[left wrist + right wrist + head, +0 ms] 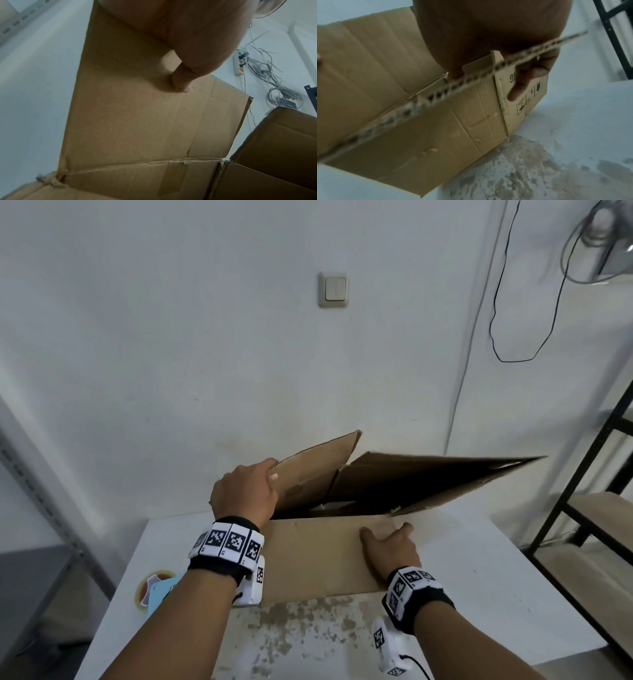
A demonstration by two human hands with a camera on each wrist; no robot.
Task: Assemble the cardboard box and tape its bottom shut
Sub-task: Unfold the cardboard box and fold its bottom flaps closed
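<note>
A brown cardboard box (325, 556) stands on the white table (496, 594) with its flaps open. My left hand (245, 494) grips the raised left flap (315, 470); in the left wrist view the thumb (181, 81) presses that flap's (137, 115) inner face. My right hand (387, 549) holds the right end of the near flap, which lies out toward me. In the right wrist view the flap's corrugated edge (436, 97) runs under my palm, with a finger (518, 89) beneath it against the box side (453, 128). The far flap (428, 477) slants over the opening.
A tape dispenser (157, 590) with a blue body lies at the table's left, half hidden by my left forearm. A black shelf frame (582, 508) stands right of the table, a grey metal rack (51, 491) to its left. A power strip (239, 65) and cables lie on the floor.
</note>
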